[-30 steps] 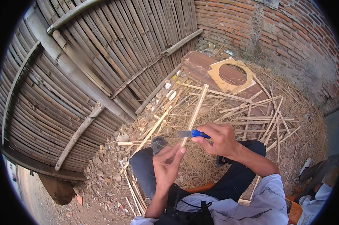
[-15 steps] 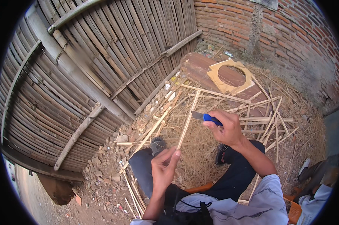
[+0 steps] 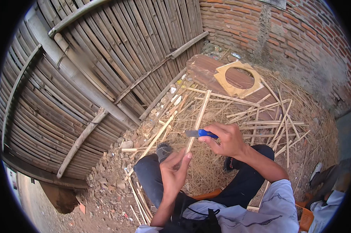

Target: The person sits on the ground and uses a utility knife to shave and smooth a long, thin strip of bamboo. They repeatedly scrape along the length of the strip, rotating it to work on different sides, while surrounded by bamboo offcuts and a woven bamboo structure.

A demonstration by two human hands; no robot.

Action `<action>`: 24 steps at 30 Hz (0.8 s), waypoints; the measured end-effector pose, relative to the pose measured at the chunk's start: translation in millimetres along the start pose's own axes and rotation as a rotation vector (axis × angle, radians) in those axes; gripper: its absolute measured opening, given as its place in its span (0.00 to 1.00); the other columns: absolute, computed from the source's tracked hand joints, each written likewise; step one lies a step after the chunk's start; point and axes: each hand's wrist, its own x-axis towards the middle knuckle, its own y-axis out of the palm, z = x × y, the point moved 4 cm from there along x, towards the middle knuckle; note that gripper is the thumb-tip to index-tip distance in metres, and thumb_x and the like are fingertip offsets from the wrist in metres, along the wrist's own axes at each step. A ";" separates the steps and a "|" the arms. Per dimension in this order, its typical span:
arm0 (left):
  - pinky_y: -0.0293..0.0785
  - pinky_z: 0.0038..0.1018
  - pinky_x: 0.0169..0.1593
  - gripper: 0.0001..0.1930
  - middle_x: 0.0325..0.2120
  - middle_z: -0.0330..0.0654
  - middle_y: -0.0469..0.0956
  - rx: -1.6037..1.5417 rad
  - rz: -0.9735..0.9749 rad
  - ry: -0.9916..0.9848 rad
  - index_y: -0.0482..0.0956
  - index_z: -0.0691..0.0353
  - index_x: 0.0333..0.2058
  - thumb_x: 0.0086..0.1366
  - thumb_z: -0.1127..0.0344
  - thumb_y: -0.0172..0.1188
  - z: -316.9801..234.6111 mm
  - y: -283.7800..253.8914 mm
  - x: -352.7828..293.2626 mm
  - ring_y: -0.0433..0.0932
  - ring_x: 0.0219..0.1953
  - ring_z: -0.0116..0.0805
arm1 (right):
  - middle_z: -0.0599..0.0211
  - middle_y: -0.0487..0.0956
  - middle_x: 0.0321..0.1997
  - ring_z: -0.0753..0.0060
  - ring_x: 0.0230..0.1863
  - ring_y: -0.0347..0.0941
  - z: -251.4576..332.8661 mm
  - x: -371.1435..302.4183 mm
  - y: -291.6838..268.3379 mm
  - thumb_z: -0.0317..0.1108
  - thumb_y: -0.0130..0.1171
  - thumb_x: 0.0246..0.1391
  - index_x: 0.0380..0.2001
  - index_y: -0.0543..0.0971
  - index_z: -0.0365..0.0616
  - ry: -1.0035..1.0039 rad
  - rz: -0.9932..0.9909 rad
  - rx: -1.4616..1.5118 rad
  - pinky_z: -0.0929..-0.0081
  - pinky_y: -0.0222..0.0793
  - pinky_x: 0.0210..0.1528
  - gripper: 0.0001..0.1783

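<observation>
My left hand (image 3: 174, 167) pinches the lower end of a pale bamboo strip (image 3: 200, 112), which slants up and away from me. In my right hand (image 3: 226, 139) is a blue-handled utility knife (image 3: 207, 134), gripped with the fingers wrapped round the handle. Its grey blade (image 3: 191, 133) points left and lies across the strip, a little above my left fingers. Under the strip, between my bent legs, spreads a heap of thin bamboo shavings (image 3: 206, 167).
Cut strips (image 3: 278, 124) lie criss-crossed on the right, others (image 3: 138, 200) by my left knee. Beyond them a brown board (image 3: 206, 70) carries a panel with a round hole (image 3: 222, 79). A bamboo fence (image 3: 117, 50) and brick wall (image 3: 237, 23) close the corner. Another person's legs (image 3: 325, 178) show right.
The knife has moved down along the strip towards my left hand, its blade now lying across the strip. My left hand and the strip have shifted slightly to the right.
</observation>
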 end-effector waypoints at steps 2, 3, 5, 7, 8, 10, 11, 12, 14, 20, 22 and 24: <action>0.63 0.20 0.33 0.16 0.27 0.31 0.75 0.010 0.003 -0.001 0.87 0.68 0.56 0.73 0.70 0.71 -0.2 1.5 1.1 0.67 0.31 0.17 | 0.62 0.86 0.31 0.59 0.26 0.85 -2.1 -0.2 -1.6 0.42 0.76 0.60 0.39 0.87 0.40 0.019 0.002 -0.023 0.67 0.77 0.26 0.16; 0.63 0.20 0.33 0.16 0.27 0.31 0.75 0.015 0.005 -0.002 0.87 0.68 0.56 0.73 0.70 0.71 -0.3 2.1 1.3 0.67 0.31 0.17 | 0.61 0.86 0.30 0.59 0.26 0.85 -3.8 -0.7 -2.8 0.42 0.76 0.60 0.39 0.87 0.40 0.029 0.003 -0.034 0.66 0.77 0.27 0.16; 0.63 0.20 0.32 0.16 0.28 0.32 0.76 0.039 0.021 -0.021 0.87 0.68 0.56 0.73 0.70 0.71 -5.1 1.8 -0.5 0.68 0.31 0.17 | 0.62 0.87 0.32 0.62 0.25 0.84 -18.1 0.7 -10.0 0.43 0.74 0.63 0.40 0.87 0.42 0.055 -0.118 -0.076 0.67 0.76 0.26 0.15; 0.64 0.21 0.32 0.15 0.28 0.32 0.77 0.065 0.060 -0.031 0.88 0.69 0.55 0.73 0.70 0.70 -6.3 -4.3 -9.3 0.68 0.31 0.17 | 0.60 0.87 0.31 0.64 0.25 0.84 -44.5 17.3 -38.2 0.43 0.72 0.65 0.41 0.86 0.41 0.188 -0.233 -0.147 0.67 0.75 0.27 0.15; 0.64 0.21 0.31 0.15 0.29 0.33 0.78 0.083 0.091 -0.035 0.88 0.69 0.55 0.74 0.69 0.70 -1.9 -10.5 -23.2 0.69 0.31 0.16 | 0.58 0.86 0.30 0.64 0.26 0.84 -62.6 25.6 -60.5 0.43 0.71 0.66 0.41 0.86 0.40 0.312 -0.286 -0.195 0.67 0.74 0.28 0.16; 0.62 0.20 0.31 0.14 0.29 0.32 0.77 0.054 0.124 -0.055 0.88 0.70 0.54 0.75 0.69 0.69 1.6 -13.3 -28.3 0.68 0.30 0.16 | 0.58 0.85 0.29 0.64 0.26 0.84 -81.8 15.1 -76.9 0.43 0.70 0.68 0.40 0.86 0.38 0.386 -0.319 -0.206 0.66 0.73 0.28 0.17; 0.60 0.19 0.30 0.14 0.28 0.31 0.76 0.014 0.113 -0.078 0.88 0.71 0.54 0.76 0.70 0.68 3.8 -13.6 -26.3 0.66 0.29 0.15 | 0.57 0.85 0.28 0.64 0.26 0.83 -82.8 15.9 -78.5 0.44 0.69 0.69 0.40 0.85 0.37 0.422 -0.331 -0.204 0.66 0.73 0.29 0.17; 0.58 0.18 0.29 0.13 0.27 0.29 0.74 -0.025 0.101 -0.101 0.88 0.71 0.54 0.76 0.70 0.67 7.0 -14.2 -23.7 0.65 0.28 0.14 | 0.57 0.85 0.28 0.65 0.26 0.83 -75.6 16.1 -71.9 0.44 0.69 0.69 0.40 0.85 0.37 0.348 -0.299 -0.153 0.67 0.73 0.28 0.17; 0.56 0.18 0.26 0.16 0.25 0.29 0.73 -0.121 0.148 -0.150 0.87 0.73 0.53 0.80 0.64 0.64 15.6 -16.7 -14.0 0.64 0.23 0.14 | 0.58 0.85 0.29 0.66 0.25 0.83 -48.4 10.5 -49.5 0.45 0.69 0.69 0.40 0.85 0.38 0.204 -0.242 -0.056 0.67 0.73 0.28 0.18; 0.52 0.19 0.24 0.17 0.20 0.25 0.68 -0.258 0.198 -0.331 0.88 0.69 0.55 0.82 0.60 0.60 5.2 -8.3 -7.5 0.59 0.20 0.12 | 0.63 0.86 0.31 0.63 0.25 0.83 -12.7 -3.6 0.3 0.45 0.73 0.63 0.40 0.86 0.42 -0.035 -0.056 -0.029 0.68 0.76 0.26 0.16; 0.55 0.19 0.26 0.17 0.22 0.26 0.70 -0.231 0.187 -0.298 0.88 0.69 0.55 0.82 0.60 0.61 7.4 -6.5 -7.0 0.61 0.22 0.13 | 0.62 0.85 0.30 0.62 0.25 0.84 -6.1 -2.1 3.5 0.43 0.75 0.61 0.38 0.86 0.40 -0.047 -0.036 -0.007 0.68 0.76 0.25 0.16; 0.58 0.19 0.29 0.17 0.24 0.27 0.72 -0.191 0.162 -0.253 0.88 0.69 0.55 0.81 0.61 0.62 8.3 -4.3 -6.7 0.64 0.25 0.14 | 0.63 0.85 0.29 0.61 0.25 0.83 1.9 -0.3 4.0 0.43 0.75 0.60 0.38 0.86 0.41 -0.059 -0.011 -0.011 0.67 0.76 0.25 0.16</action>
